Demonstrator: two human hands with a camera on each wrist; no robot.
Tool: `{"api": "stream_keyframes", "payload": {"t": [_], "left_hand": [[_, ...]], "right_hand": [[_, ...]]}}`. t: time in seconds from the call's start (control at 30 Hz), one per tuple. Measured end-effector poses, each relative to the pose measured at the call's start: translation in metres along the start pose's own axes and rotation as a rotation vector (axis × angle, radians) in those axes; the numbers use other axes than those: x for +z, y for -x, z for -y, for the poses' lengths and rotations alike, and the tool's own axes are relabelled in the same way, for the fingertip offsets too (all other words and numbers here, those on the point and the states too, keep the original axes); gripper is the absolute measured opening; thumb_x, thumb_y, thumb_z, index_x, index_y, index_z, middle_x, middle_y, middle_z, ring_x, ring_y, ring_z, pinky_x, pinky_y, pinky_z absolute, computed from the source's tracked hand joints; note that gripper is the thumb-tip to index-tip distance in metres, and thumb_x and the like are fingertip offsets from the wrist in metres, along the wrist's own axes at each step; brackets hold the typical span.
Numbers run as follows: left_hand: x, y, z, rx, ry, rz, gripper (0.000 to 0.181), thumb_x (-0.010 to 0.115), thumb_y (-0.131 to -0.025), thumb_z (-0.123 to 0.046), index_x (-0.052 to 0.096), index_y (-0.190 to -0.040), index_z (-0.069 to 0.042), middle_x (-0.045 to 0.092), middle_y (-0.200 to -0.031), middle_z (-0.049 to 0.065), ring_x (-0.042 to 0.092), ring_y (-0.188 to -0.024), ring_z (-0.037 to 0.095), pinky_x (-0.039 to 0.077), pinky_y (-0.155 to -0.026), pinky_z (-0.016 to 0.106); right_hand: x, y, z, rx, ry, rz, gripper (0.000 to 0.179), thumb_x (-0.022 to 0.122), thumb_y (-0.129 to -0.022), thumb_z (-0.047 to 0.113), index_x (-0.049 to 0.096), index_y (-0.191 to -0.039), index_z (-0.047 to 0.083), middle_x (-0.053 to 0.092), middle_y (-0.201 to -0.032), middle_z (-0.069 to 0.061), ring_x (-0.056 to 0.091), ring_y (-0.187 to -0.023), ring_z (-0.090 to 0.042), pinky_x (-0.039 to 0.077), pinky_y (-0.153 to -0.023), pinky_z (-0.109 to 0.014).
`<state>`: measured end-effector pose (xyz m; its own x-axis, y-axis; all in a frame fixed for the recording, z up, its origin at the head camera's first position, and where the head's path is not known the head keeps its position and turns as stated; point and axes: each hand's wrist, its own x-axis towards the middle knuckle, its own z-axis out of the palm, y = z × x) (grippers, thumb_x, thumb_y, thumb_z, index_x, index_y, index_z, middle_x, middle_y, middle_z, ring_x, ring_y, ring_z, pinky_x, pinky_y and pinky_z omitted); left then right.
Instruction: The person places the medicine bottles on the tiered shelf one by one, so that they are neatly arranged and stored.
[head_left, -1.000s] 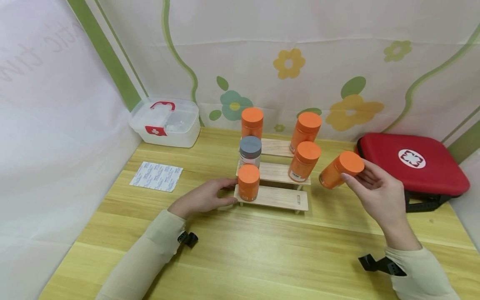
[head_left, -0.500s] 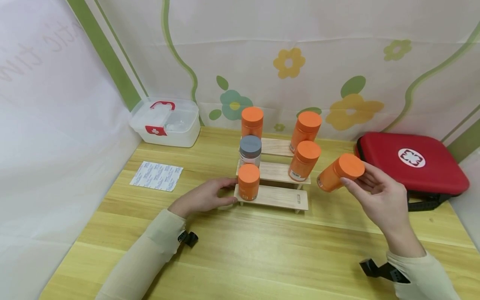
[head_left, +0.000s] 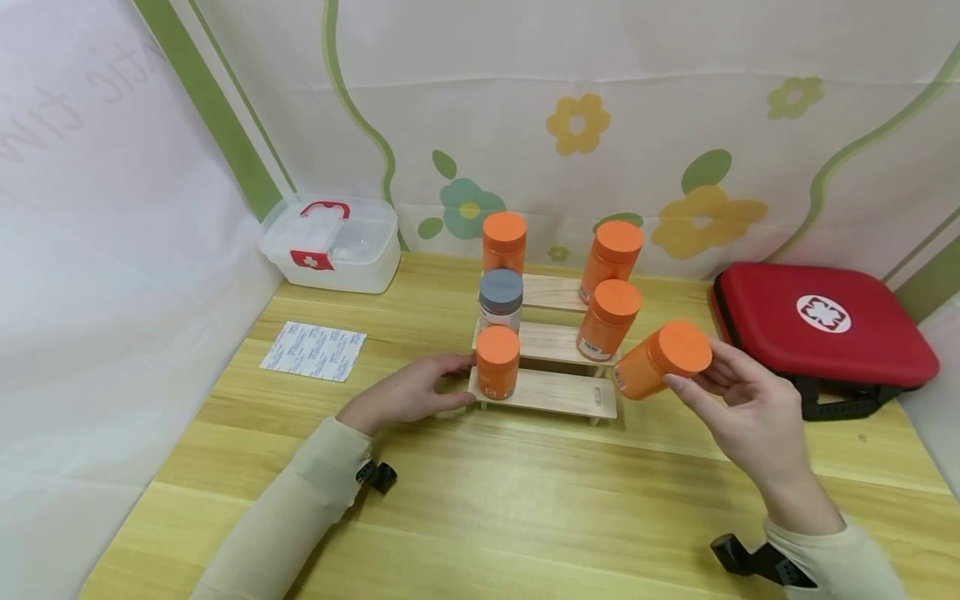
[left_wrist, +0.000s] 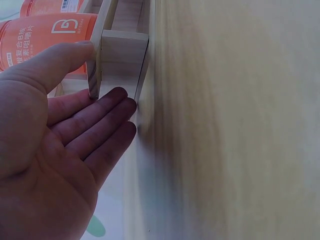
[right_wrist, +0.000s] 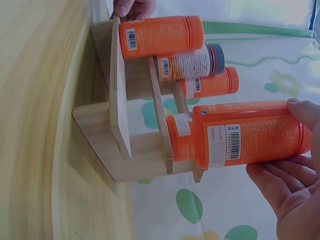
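Note:
In the head view my right hand (head_left: 757,417) pinches an orange pill bottle (head_left: 652,362) near its cap, thumb in front and fingers behind. The bottle tilts in the air by the right end of a three-step wooden rack (head_left: 555,392), its base toward the rack. My left hand (head_left: 412,392) holds the left end of the lowest step, with thumb and fingertips at its edge. On that step's left stands another orange bottle (head_left: 498,367). A grey-capped bottle (head_left: 501,300) and an orange bottle (head_left: 615,321) share the middle step. Two more orange bottles (head_left: 504,242) occupy the top step.
At the back left sits a clear first-aid box (head_left: 337,250) with a red handle. A white printed packet (head_left: 315,350) lies in front of it. A red first-aid case (head_left: 825,325) lies behind the right hand. A patterned cloth (head_left: 525,75) hangs behind the table.
The right hand has brought its bottle left and nearer the front, closer to the rack's lowest step; the bottle leans further over. The left hand has stayed at the rack.

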<state>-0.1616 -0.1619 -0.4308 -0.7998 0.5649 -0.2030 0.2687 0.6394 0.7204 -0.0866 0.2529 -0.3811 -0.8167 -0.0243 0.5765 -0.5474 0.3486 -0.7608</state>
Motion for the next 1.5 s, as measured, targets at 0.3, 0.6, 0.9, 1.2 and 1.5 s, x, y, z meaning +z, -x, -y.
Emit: {"api": "stream_keyframes", "payload": {"t": [0.3, 0.6, 0.9, 1.2, 1.5], "left_hand": [[0.0, 0.001, 0.0, 0.004, 0.005, -0.006, 0.067, 0.074, -0.104, -0.037, 0.05, -0.162, -0.015, 0.057, -0.162, 0.005, 0.051, -0.153, 0.027, 0.038, -0.131, 0.051], [0.001, 0.001, 0.001, 0.011, 0.008, -0.005, 0.067, 0.074, -0.104, -0.037, 0.05, -0.162, -0.015, 0.057, -0.163, 0.004, 0.051, -0.153, 0.027, 0.039, -0.131, 0.051], [0.001, 0.0, 0.001, 0.019, 0.009, -0.005, 0.066, 0.074, -0.103, -0.036, 0.051, -0.162, -0.015, 0.057, -0.162, 0.004, 0.052, -0.152, 0.027, 0.039, -0.13, 0.05], [0.002, 0.0, 0.002, 0.021, 0.006, -0.006, 0.065, 0.074, -0.103, -0.035, 0.052, -0.161, -0.015, 0.057, -0.162, 0.004, 0.052, -0.152, 0.027, 0.04, -0.13, 0.051], [0.001, 0.001, 0.002, 0.026, 0.003, -0.008, 0.066, 0.074, -0.104, -0.036, 0.051, -0.162, -0.015, 0.057, -0.163, 0.005, 0.051, -0.153, 0.028, 0.038, -0.131, 0.051]], "right_hand": [[0.011, 0.004, -0.002, -0.006, 0.012, 0.016, 0.067, 0.079, -0.071, -0.032, 0.069, -0.134, -0.012, 0.078, -0.126, 0.014, 0.077, -0.107, 0.001, 0.062, -0.086, -0.014], [0.023, 0.009, -0.008, 0.007, -0.036, 0.038, 0.065, 0.078, -0.073, -0.032, 0.067, -0.134, -0.014, 0.077, -0.129, 0.014, 0.076, -0.111, 0.0, 0.062, -0.087, -0.015], [0.034, 0.011, -0.01, 0.038, -0.028, 0.052, 0.067, 0.08, -0.073, -0.03, 0.068, -0.136, -0.011, 0.075, -0.13, 0.019, 0.076, -0.113, 0.0, 0.063, -0.089, -0.017], [0.048, 0.015, -0.015, -0.005, -0.035, 0.038, 0.067, 0.082, -0.07, -0.03, 0.07, -0.133, -0.011, 0.075, -0.129, 0.015, 0.075, -0.114, 0.0, 0.062, -0.089, -0.015], [0.057, 0.015, -0.014, 0.018, 0.065, 0.03, 0.065, 0.088, -0.072, -0.021, 0.073, -0.133, -0.005, 0.078, -0.124, -0.023, 0.071, -0.113, 0.009, 0.06, -0.089, -0.011]]}}
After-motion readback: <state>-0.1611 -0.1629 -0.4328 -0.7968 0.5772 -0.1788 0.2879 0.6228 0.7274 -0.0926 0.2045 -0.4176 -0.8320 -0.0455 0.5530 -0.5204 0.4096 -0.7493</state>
